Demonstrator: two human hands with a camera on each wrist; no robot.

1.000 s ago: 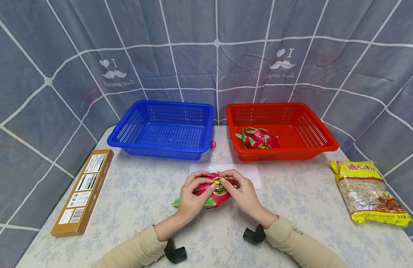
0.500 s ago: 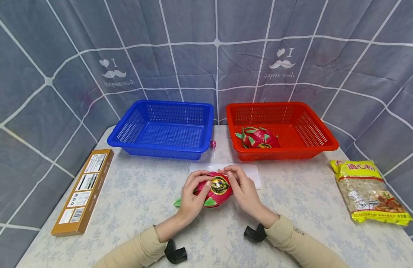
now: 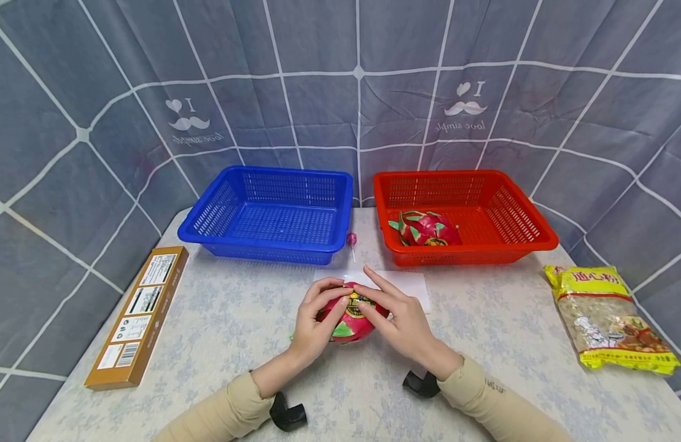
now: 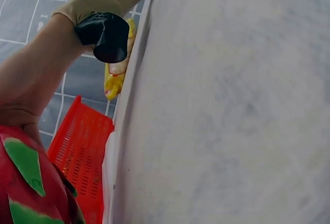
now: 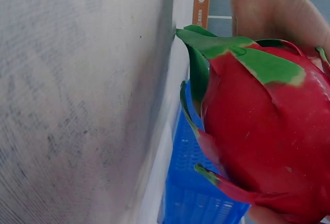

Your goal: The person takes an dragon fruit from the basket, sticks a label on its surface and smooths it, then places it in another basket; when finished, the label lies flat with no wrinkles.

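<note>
A pink-red dragon fruit (image 3: 354,328) with green scales and a round black-and-gold label (image 3: 355,305) is held over the middle of the table. My left hand (image 3: 314,322) grips its left side, fingers over the top and thumb near the label. On the other side, my right hand (image 3: 406,322) holds the fruit with its thumb on the label and one finger raised off it. Red skin and green scales of the dragon fruit (image 5: 268,126) fill much of the right wrist view. The fingers cover parts of the label.
Behind the hands lies a white sheet (image 3: 414,285). A blue basket (image 3: 265,250) and a red basket (image 3: 467,255) stand at the back, the red one holding another dragon fruit (image 3: 431,228). Between them is a lollipop (image 3: 352,239). A brown box (image 3: 138,319) lies left, a yellow pasta bag (image 3: 611,319) right.
My right hand drew back from the label, uncovering it, then came back onto it with one finger lifted. My left hand keeps its grip. The dragon fruit has shifted and turned slightly.
</note>
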